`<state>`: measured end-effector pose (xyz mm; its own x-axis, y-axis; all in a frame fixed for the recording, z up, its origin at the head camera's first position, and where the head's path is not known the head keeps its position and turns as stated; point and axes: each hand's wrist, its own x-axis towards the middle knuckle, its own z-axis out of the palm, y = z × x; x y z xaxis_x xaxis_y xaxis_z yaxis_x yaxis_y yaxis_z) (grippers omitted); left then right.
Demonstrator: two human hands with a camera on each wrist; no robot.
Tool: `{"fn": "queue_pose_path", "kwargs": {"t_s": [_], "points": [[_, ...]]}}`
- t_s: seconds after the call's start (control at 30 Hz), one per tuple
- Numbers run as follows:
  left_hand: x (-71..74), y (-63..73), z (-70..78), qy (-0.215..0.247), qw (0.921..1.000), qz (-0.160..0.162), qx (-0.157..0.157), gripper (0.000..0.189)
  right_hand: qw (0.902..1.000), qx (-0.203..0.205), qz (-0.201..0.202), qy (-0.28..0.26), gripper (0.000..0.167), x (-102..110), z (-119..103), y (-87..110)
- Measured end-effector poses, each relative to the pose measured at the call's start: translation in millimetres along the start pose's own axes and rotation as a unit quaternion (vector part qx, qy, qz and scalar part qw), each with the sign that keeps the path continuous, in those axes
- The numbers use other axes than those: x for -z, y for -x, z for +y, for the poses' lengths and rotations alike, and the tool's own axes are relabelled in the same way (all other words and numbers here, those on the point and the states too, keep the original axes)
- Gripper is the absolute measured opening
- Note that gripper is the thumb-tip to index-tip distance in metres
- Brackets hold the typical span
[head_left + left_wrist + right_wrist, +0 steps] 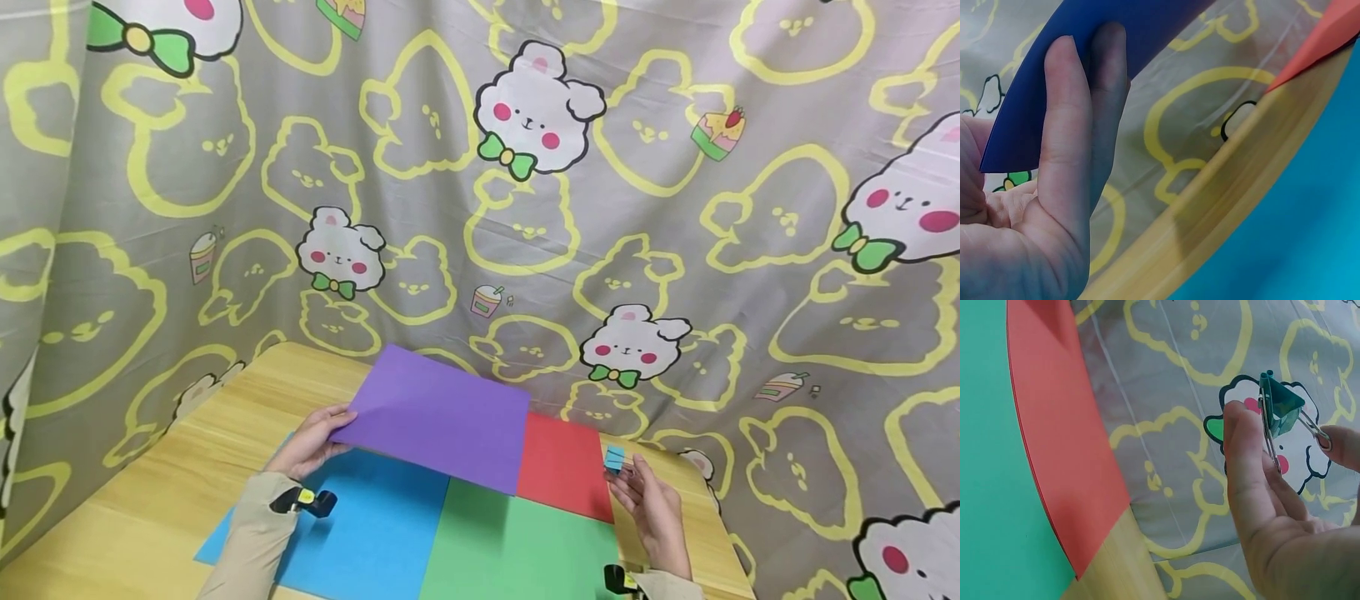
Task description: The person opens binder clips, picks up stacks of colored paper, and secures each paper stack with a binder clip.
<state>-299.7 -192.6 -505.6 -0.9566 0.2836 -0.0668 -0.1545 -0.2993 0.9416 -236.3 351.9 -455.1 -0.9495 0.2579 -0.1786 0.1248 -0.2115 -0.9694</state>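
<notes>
My left hand (pixel 317 442) grips the left corner of a purple sheet (pixel 442 417), thumb on top and fingers beneath. In the left wrist view the underside of that purple sheet (pixel 1160 31) looks dark blue, with two straight fingers (pixel 1067 112) against it. The sheet is raised and tilted above a blue sheet (pixel 367 525), a green sheet (pixel 525 550) and a red sheet (pixel 566 467). At the right, my right hand (pixel 652 508) holds a small teal binder clip (pixel 614 459). Seen from the right wrist, thumb and fingers pinch the wire handles of the binder clip (pixel 1282 406).
The sheets lie on a wooden table (pixel 172 467) with light grain. A grey curtain (pixel 420 192) printed with yellow outlines and white cartoon animals hangs behind the table and along its sides. A black camera mount (pixel 303 500) sits on the left wrist.
</notes>
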Motion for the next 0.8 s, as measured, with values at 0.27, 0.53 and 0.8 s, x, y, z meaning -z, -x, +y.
{"fn": "queue_pose_path", "kwargs": {"t_s": [0.27,0.53,0.8], "points": [[-2.4,0.9,3.5,-0.009,1.0000,0.002,0.005,0.055,0.9983,-0.011,-0.023,-0.053,0.027,0.2,-1.5,1.5],[-4.1,-0.3,3.5,-0.003,1.0000,0.000,0.003,0.049,0.9940,-0.026,-0.075,-0.076,0.031,1.6,-0.3,0.8],[-8.4,0.5,5.3,0.002,1.0000,-0.005,0.007,0.058,0.9720,-0.046,-0.140,-0.183,0.035,3.1,-1.5,1.2]]}}
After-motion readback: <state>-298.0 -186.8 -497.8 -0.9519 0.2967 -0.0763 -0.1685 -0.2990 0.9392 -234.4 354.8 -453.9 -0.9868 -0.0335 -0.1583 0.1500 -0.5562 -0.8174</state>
